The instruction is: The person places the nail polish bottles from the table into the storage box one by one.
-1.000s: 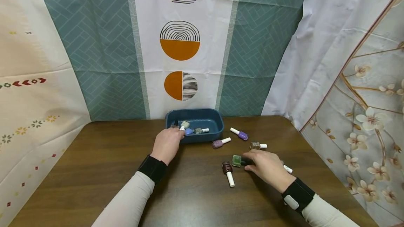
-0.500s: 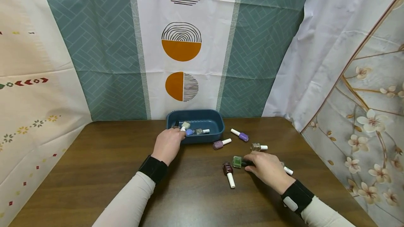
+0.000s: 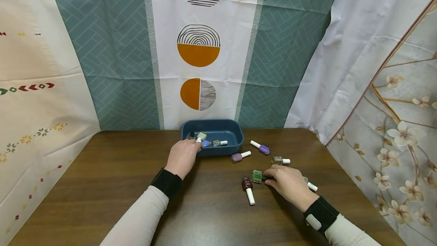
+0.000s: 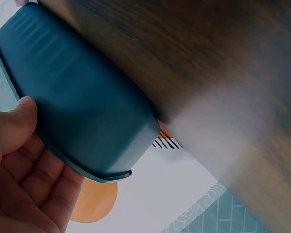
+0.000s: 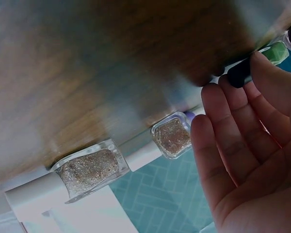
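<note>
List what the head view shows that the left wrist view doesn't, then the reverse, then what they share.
Only the head view: the right hand at the green bottle, the dark red bottle beside it, and small bottles inside the blue bin.

Only the left wrist view: the palm side of the left hand, its thumb on the bin's outer wall.

Both: the left hand gripping the bin, the wooden table and patterned cloth behind.

Head view: bright, mostly sharp
Bench: soft glare nearer than left hand; shadow beneath right hand
Left wrist: dim, glare well apart from hand
Right wrist: dim, bench blurred
</note>
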Tool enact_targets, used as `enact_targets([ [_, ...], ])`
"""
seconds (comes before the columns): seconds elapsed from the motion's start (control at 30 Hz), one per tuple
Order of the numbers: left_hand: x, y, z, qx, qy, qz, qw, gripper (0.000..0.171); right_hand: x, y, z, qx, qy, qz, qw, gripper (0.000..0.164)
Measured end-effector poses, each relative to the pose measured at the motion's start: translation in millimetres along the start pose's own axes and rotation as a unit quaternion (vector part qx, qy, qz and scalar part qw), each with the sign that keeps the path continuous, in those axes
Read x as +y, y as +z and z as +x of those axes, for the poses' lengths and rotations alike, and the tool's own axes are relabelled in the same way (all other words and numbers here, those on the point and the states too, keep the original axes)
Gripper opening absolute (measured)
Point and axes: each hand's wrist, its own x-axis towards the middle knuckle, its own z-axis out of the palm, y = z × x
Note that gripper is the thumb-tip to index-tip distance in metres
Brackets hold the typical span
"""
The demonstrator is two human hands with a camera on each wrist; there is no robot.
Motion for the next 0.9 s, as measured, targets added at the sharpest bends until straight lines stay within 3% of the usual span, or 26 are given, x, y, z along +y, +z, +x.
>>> enact_targets([
  [0.9, -1.3, 2.2, 0.4, -0.014, -0.005, -0.004, 0.9999, 0.008, 2.0, 5.2, 2.6, 0.029, -0.014, -0.031, 0.999, 0.018],
])
